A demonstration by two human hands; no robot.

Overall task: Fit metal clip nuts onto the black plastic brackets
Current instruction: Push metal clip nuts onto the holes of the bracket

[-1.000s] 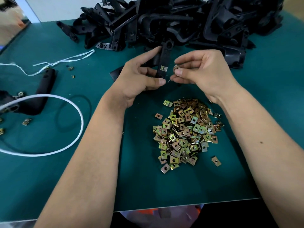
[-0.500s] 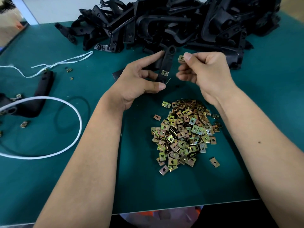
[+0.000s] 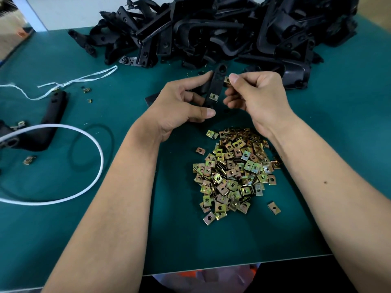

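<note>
My left hand [image 3: 179,108] grips a narrow black plastic bracket [image 3: 218,81], held upright above the green table. One brass-coloured clip nut [image 3: 213,97] sits on the bracket's lower part. My right hand [image 3: 258,98] pinches a second clip nut [image 3: 227,80] between thumb and forefinger, right against the bracket's upper right edge. A heap of loose clip nuts [image 3: 232,172] lies on the table below both hands.
A big pile of black brackets [image 3: 211,32] fills the back of the green table [image 3: 63,229]. At the left lie a black bracket [image 3: 50,115], a white loop of cord [image 3: 84,144], white string [image 3: 74,81] and a few stray clip nuts [image 3: 29,160]. The table's front edge runs near the bottom.
My right hand has brought its clip nut up from beside the fitted nut to the bracket's upper edge and closer in. My left hand has kept holding the bracket.
</note>
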